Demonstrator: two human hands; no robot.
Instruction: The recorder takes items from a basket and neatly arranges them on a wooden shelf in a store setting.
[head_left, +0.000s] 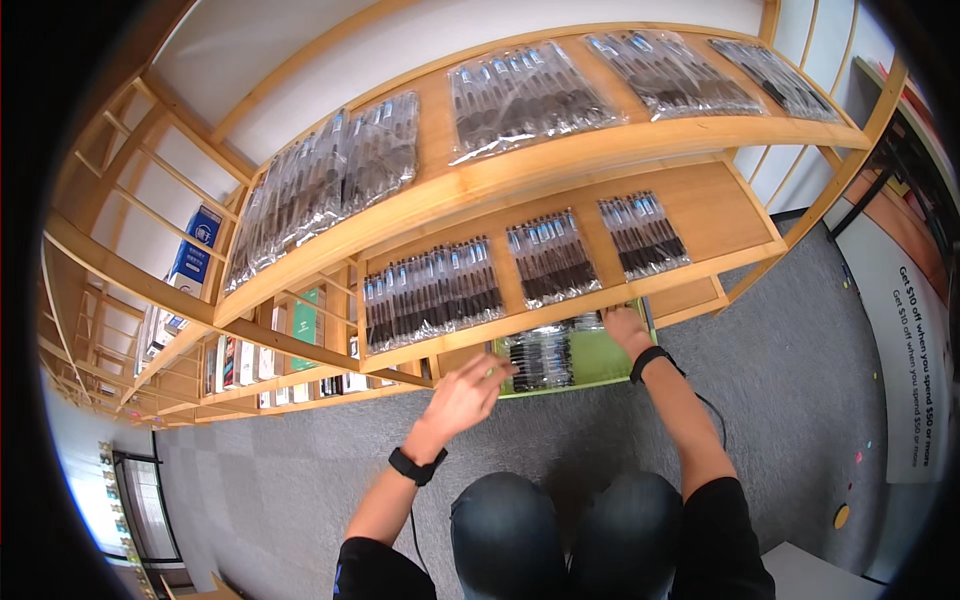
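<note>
A green tray (600, 365) stands at the bottom shelf level, partly hidden beneath the middle shelf. In its left part lie clear-bagged dark pens (536, 358), and more bagged pens show towards its back. My left hand (466, 396) is at the tray's left side, fingertips by the pens; whether they touch them is unclear. Over the tray's right back part is my right hand (627, 328), its fingers partly hidden under the shelf edge, so I cannot see whether it grips anything. Both wrists wear black bands.
Bagged pens lie on the wooden top shelf (525, 176) and on the middle shelf (712, 202). Boxes and books (304, 330) fill a shelf unit at the left. A printed board (911, 375) stands at the right. My knees (506, 532) are close before the tray.
</note>
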